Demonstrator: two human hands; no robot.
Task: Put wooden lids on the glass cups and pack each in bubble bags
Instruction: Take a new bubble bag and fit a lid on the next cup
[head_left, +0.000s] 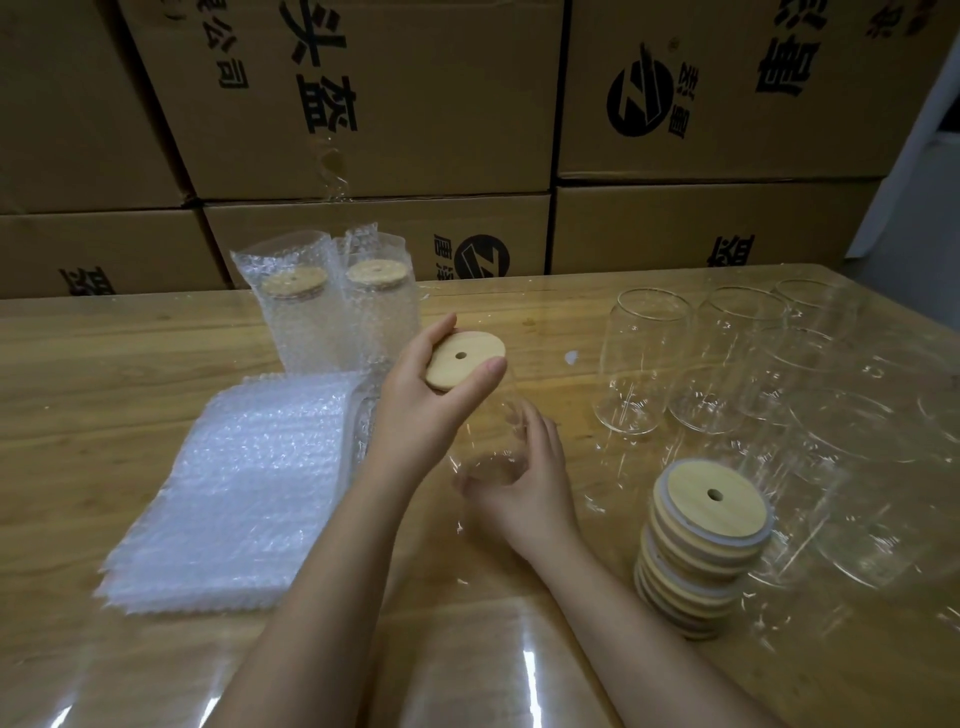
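Note:
My left hand (421, 400) grips a round wooden lid (464, 359) with a centre hole, seated on the mouth of a clear glass cup (496, 415). The cup is tilted away from me. My right hand (524, 478) holds its base from below. Two lidded cups in bubble bags (332, 301) stand upright at the back, left of centre. A flat pile of empty bubble bags (244, 483) lies to the left of my hands. A stack of wooden lids (701, 545) stands to the right. Several bare glass cups (727, 364) stand beyond it.
The work surface is a wooden table (104, 374) under a clear plastic cover. Stacked cardboard boxes (363, 104) form a wall right behind the table. More glass cups crowd the table's right edge (883, 467).

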